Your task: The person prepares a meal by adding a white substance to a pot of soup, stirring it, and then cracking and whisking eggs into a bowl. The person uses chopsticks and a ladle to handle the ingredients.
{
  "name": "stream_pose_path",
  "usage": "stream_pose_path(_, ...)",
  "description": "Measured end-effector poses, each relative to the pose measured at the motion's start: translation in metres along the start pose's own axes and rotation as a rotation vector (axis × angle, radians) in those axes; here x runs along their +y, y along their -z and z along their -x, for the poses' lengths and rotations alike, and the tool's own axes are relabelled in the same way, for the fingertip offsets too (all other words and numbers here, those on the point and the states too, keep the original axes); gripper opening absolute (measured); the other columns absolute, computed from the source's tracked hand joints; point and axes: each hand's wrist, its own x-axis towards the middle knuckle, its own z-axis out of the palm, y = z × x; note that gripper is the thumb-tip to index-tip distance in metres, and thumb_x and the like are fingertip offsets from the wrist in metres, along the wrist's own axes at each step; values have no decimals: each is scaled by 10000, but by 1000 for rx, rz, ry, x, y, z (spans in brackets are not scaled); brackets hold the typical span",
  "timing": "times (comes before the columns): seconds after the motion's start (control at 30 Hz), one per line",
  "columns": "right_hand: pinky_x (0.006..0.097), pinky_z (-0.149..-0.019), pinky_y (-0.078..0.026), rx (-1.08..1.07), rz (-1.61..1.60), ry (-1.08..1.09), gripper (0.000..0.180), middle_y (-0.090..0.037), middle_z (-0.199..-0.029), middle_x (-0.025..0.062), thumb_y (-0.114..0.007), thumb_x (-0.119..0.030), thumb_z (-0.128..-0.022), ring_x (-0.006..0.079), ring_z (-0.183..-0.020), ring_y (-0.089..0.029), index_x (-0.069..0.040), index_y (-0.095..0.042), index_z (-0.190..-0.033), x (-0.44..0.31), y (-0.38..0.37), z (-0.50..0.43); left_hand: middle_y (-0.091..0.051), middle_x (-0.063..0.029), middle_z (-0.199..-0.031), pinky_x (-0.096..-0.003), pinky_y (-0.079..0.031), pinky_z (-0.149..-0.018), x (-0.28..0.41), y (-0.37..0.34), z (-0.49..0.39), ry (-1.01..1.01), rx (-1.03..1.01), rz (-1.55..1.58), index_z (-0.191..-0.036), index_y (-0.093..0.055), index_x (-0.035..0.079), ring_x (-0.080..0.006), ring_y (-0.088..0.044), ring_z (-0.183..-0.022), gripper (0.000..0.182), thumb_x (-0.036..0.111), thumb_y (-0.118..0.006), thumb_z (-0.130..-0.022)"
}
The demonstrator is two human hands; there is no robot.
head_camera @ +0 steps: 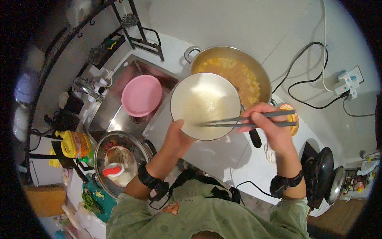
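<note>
My left hand [179, 134] grips the lower left rim of a white bowl [206, 98] with a dark edge, held up in front of a large steel pot [265, 68]. A thin pale residue or liquid seems to cover the bowl's inside. In my right hand [262, 119] is a pair of grey chopsticks [268, 119], their blurred tips over the lower part of the bowl. The pot holds an orange-brown soup [215, 67] with yellowish chunks. Under the bowl and right hand a utensil's black handle [255, 139] shows; its other end is partly hidden.
A pink basin [141, 95] sits in the steel sink [110, 119] at left. Below it are a glass lid [100, 167], a yellow jug [76, 144] and chopped greens on a green board [110, 206]. Black pans [323, 167], a power adapter [346, 85] and cables are at right.
</note>
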Motion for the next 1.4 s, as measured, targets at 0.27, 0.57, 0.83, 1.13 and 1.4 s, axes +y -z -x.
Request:
stream_pose_path(0.27,339,-712,-558,213,142,148,175,-570,-897,121,-466,-82,-898,220,-800,-626,35,-579,-965,-20,37,1,-465,-133,-1308,-480,-467,-914,49,-10,-32,80,103,-364,-1354,-325,80,-301,-514,-1150,640,434,-453,-838)
stream_pose_path(0.57,340,-671,-553,461,18,326,217,-569,-932,109,-458,-157,-928,212,-867,-609,14,-589,-955,18,81,13,-467,-117,-1306,-441,-486,-868,76,-4,-114,144,130,-637,-1347,-341,96,-250,-540,-1116,637,473,-425,-840)
stream_pose_path(0.83,369,-682,-499,151,1005,257,92,-581,-945,152,-587,-47,-815,325,-805,-610,-26,-585,-904,79,55,12,-416,-89,-1243,-477,-431,-849,77,-19,-162,163,178,-801,-1275,-396,166,-266,-410,-1148,604,449,-512,-754)
stream_pose_path(1.13,413,-655,-534,-52,1260,-222,425,-424,-1167,185,-658,-64,-650,341,-873,-578,-82,-477,-1034,81,34,22,-427,-98,-1294,-459,-442,-816,63,-15,-211,170,193,-974,-1375,-319,193,-287,-429,-1162,682,396,-537,-762)
stream_pose_path(1.4,398,-616,-542,-30,1380,-123,351,-452,-1138,162,-578,-12,-682,333,-844,-591,-94,-485,-1010,57,51,32,-528,-150,-1201,-329,-414,-903,52,1,-240,-135,85,-1083,-1353,-391,119,-238,-516,-1073,653,335,-585,-768)
